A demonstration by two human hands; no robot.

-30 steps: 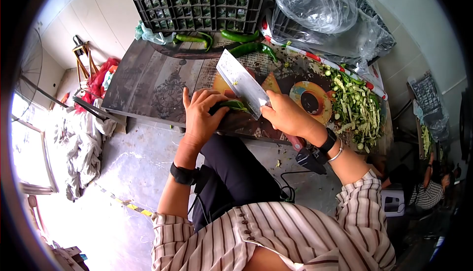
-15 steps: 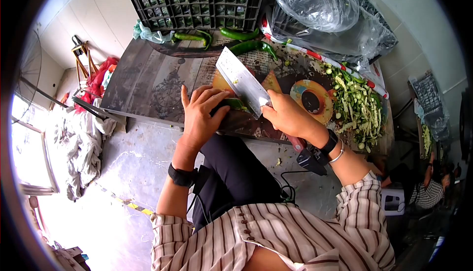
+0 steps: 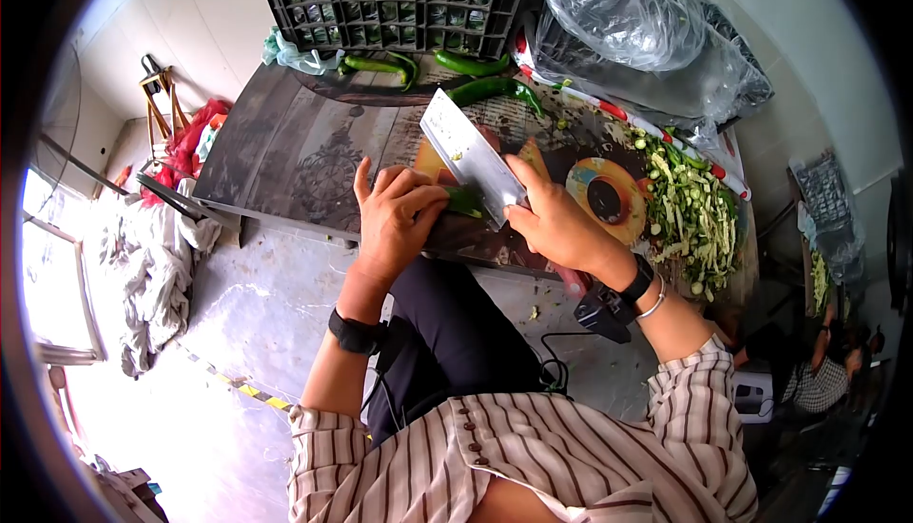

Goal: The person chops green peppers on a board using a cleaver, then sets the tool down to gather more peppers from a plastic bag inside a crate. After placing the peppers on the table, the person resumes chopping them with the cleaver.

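Near the front edge of the table (image 3: 276,157), my left hand (image 3: 392,223) pinches a green chili pepper (image 3: 464,202) between thumb and fingers, with one finger raised away. Most of the pepper is hidden under those fingers. My right hand (image 3: 556,223) grips a cleaver (image 3: 471,157) whose broad blade stands on the slant just right of the pepper, bits of green stuck to its face. The cleaver's handle is hidden in my palm. Sliced green peppers (image 3: 699,219) lie heaped on the table's right side.
Whole green peppers (image 3: 378,68) lie along the back of the table, before a black plastic crate (image 3: 390,5). Clear plastic bags (image 3: 618,19) fill the back right corner, with a red-and-white strip (image 3: 656,128) below them. A person (image 3: 818,380) is at the far right.
My left fingers have drawn in and closed more over the pepper. The cleaver stays at nearly the same slant beside it. The whole view has shifted slightly.
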